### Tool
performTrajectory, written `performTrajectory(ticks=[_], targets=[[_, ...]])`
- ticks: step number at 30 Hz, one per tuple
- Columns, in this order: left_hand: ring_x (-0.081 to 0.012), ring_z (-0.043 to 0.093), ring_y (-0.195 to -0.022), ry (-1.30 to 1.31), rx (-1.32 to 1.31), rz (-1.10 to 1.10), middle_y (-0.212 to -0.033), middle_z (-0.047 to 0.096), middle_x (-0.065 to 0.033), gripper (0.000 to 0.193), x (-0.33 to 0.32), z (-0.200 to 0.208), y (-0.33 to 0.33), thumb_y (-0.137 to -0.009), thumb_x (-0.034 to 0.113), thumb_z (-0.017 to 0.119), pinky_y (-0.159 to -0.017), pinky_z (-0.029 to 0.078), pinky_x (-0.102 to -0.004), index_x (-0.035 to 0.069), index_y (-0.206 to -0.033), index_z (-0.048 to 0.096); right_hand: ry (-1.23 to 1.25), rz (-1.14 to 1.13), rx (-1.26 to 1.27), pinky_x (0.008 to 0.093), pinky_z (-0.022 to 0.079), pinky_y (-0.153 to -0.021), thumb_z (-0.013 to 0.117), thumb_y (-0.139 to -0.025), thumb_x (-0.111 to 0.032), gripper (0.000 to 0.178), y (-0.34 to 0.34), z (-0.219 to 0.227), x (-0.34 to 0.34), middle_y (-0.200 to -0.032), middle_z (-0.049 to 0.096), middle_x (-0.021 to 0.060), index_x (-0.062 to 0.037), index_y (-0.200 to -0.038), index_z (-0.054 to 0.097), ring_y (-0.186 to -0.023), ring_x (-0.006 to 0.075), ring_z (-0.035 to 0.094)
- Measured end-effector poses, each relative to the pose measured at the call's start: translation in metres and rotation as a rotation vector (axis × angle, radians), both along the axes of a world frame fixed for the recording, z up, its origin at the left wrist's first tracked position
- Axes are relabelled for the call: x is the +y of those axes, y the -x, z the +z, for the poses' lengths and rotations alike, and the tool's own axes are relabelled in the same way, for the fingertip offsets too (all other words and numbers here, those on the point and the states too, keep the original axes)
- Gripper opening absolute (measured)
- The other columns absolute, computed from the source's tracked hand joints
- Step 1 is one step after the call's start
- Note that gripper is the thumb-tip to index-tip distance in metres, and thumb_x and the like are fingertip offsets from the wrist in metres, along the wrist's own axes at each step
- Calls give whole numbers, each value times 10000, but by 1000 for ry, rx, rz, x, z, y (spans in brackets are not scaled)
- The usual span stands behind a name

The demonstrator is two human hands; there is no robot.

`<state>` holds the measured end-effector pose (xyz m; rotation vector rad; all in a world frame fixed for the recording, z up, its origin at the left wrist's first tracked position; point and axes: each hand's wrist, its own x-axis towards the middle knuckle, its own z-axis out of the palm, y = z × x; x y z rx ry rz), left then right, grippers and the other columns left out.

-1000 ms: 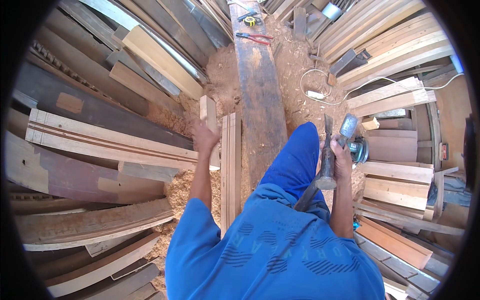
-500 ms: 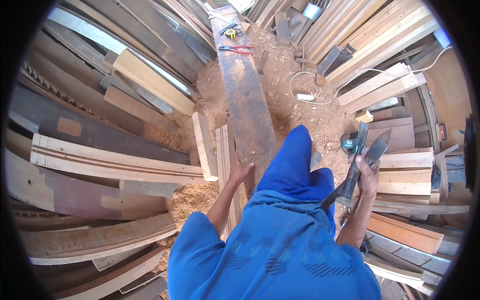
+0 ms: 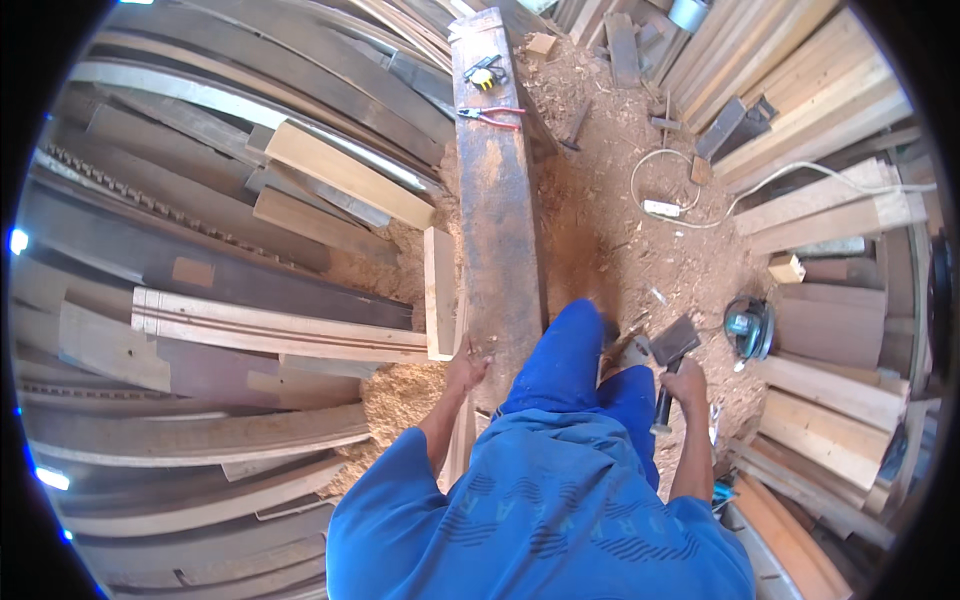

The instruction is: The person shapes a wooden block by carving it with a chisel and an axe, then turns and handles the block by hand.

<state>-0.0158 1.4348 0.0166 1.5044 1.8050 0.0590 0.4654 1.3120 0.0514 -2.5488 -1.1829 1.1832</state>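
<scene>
My left hand rests on the near left edge of a long, worn wooden bench, fingers stretched out. Beside that hand, a pale squared timber piece stands up along the bench's left side. To the right of my knees, my right hand is closed around the handle of a dark hammer-like tool. Its broad, flat, squarish head points up and away; the handle's lower end sticks out below my fist. The tool's exact kind cannot be made out. Red-handled pliers and a yellow-and-black tape measure lie at the bench's far end.
A green power tool sits on the dusty floor at right. Farther off lie a white power strip with its cord and a hammer. Stacked boards crowd the left, more timber the right; shavings heap beside the bench.
My right hand has come down and inward toward my knee, and the tool has turned in it. My left hand stays at the bench edge. The whole view has shifted.
</scene>
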Motion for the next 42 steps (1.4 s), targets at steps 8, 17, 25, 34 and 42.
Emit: performTrajectory(ticks=[8,17,25,34,42], targets=[[-374,568,-1283,195,302,296,-1369,598,-217,786,-2,15,-31,-791,483,782,-1047,468,-465,105,-1429,523,292,454,86,479,559,-825,746,-677,-315,444,-59,1,-17,-974,710,290,42,-940,722,-953,418,701],[-453,398,-1403,74,416,406,-1499,423,-290,659,-68,-12,-91,-877,351,656,-1162,331,-502,55,-1440,489,467,986,46,433,553,-875,726,-664,-305,508,-61,-7,66,-1066,711,276,19,-1055,730,-1035,389,696],[-448,136,-1524,-211,295,358,-1644,161,-246,846,-162,17,-167,-817,329,694,-1223,151,-583,82,-1548,344,513,1212,-60,426,558,-877,693,-690,-292,470,-46,-76,69,-1087,715,250,-34,-1081,733,-1036,377,696],[-490,269,-1446,-467,121,560,-1569,262,-295,773,-281,30,-117,-834,317,728,-1166,324,-545,51,-1486,408,384,1366,30,428,550,-886,722,-648,-320,587,-3,-92,59,-1135,704,255,25,-1121,701,-1072,377,687],[-507,206,-1461,209,484,1305,-1593,149,-342,1181,-484,119,-78,-712,527,812,-1184,196,-602,119,-1594,141,425,1285,71,397,550,-853,747,-651,-258,570,25,-92,29,-1117,719,220,7,-1153,690,-1047,308,697]])
